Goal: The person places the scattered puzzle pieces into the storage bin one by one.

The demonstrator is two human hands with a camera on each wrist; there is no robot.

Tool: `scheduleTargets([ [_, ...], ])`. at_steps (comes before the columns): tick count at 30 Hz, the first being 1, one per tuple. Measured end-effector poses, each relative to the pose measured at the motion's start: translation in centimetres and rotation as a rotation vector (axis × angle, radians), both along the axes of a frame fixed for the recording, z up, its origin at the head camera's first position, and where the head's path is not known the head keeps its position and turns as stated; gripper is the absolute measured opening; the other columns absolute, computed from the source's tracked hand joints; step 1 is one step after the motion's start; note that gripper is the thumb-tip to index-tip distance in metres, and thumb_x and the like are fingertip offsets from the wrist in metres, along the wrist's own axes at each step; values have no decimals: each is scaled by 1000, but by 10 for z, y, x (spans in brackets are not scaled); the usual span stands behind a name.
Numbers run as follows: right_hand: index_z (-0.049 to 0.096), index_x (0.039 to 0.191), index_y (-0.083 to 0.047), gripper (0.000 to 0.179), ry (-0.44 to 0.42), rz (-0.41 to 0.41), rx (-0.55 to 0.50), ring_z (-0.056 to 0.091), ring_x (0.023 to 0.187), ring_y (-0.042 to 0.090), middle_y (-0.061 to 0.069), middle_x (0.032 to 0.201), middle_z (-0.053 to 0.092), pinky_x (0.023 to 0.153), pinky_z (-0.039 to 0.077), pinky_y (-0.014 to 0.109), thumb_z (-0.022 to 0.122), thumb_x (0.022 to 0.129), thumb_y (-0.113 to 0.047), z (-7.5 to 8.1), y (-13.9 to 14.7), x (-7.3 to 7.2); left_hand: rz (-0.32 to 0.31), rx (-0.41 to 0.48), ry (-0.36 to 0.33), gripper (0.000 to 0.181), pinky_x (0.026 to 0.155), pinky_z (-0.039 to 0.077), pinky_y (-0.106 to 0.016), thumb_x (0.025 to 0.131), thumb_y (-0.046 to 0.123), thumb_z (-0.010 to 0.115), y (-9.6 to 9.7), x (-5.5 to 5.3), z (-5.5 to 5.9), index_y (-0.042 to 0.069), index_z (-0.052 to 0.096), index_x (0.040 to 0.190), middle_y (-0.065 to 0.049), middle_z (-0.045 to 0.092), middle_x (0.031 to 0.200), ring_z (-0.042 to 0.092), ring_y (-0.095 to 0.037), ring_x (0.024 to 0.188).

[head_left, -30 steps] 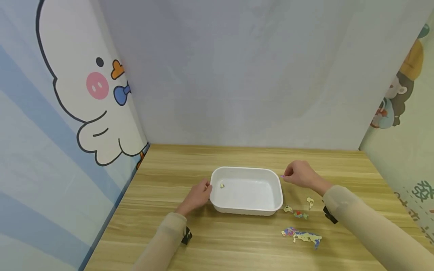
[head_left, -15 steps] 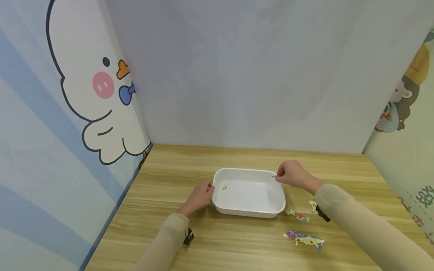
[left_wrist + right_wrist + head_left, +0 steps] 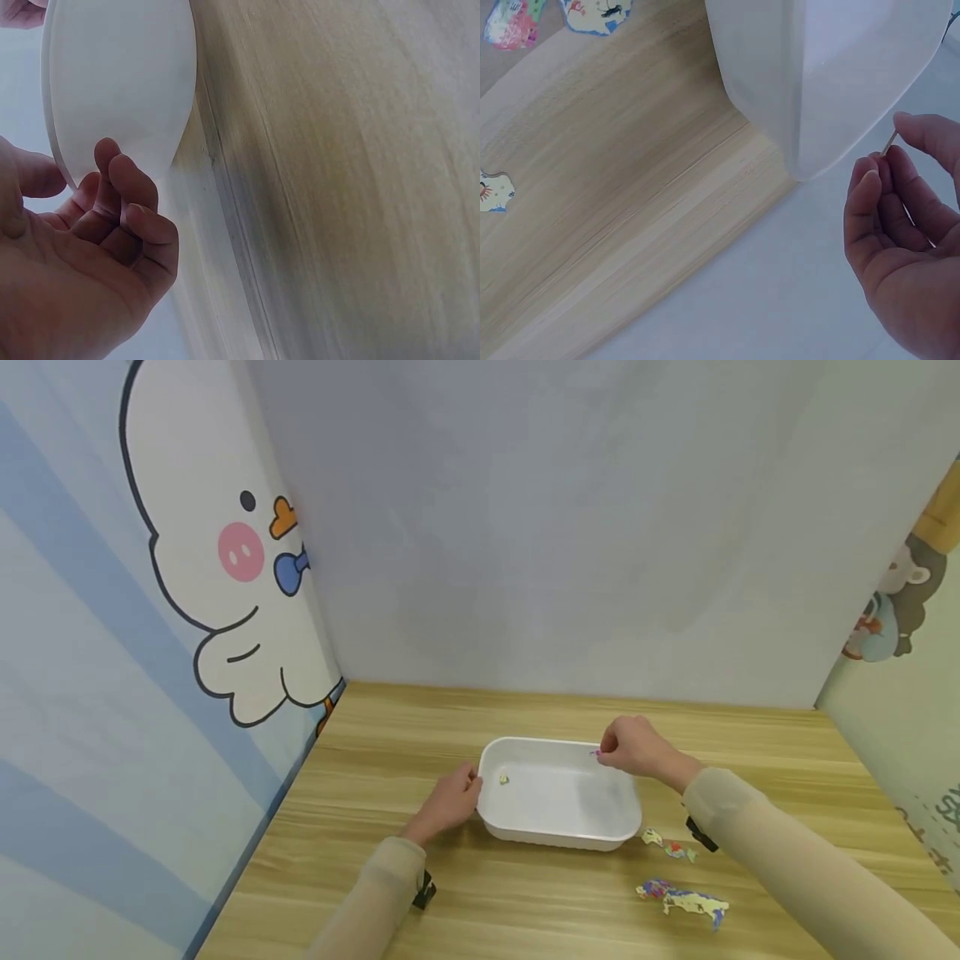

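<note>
A white plastic tray [image 3: 558, 841] stands on the wooden table. At its left end my left hand [image 3: 447, 802] pinches the rim, and the left wrist view shows the thumb on top with the fingers curled below the edge. My right hand [image 3: 637, 747] is over the tray's far right corner. Between its thumb and fingertips it pinches a small purple puzzle piece [image 3: 596, 752]; the right wrist view shows that piece edge-on as a thin strip [image 3: 889, 142]. One small pale puzzle piece [image 3: 504, 779] lies inside the tray towards its left end.
Right of the tray lie a yellowish puzzle piece [image 3: 652, 837] and a red-and-green one [image 3: 680, 852]. Nearer the front is a joined-looking strip of colourful pieces [image 3: 684, 900]. A grey curtain [image 3: 555, 543] hangs behind the table [image 3: 360, 860], with printed cloths at both sides.
My right hand has moved left with the purple puzzle piece, from beside the tray to over its far right corner. My left hand keeps its hold on the rim. The head view has shifted slightly.
</note>
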State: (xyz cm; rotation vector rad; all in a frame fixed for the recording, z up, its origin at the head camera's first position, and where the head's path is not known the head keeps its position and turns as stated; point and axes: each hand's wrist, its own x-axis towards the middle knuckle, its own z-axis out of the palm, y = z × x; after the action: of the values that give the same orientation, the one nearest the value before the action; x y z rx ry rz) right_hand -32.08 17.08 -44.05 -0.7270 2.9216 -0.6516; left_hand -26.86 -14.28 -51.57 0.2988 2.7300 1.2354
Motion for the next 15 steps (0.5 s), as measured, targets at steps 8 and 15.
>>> scheduleTargets([
  [8, 69, 77, -4, 8, -45, 16, -7, 55, 61, 14, -1, 68, 61, 56, 48, 29, 73, 81, -9, -5, -18, -3, -5, 7, -8, 14, 50, 39, -28, 101, 15, 42, -1, 0, 0, 5, 50, 98, -5, 52, 69, 46, -16, 57],
  [15, 69, 75, -4, 8, -39, 47, 9, 54, 60, 14, -1, 68, 60, 56, 47, 29, 73, 81, -8, -8, -36, -4, -14, -3, 0, 14, 51, 39, -29, 102, 16, 42, -4, -2, -2, 6, 50, 99, -5, 52, 71, 47, -16, 58],
])
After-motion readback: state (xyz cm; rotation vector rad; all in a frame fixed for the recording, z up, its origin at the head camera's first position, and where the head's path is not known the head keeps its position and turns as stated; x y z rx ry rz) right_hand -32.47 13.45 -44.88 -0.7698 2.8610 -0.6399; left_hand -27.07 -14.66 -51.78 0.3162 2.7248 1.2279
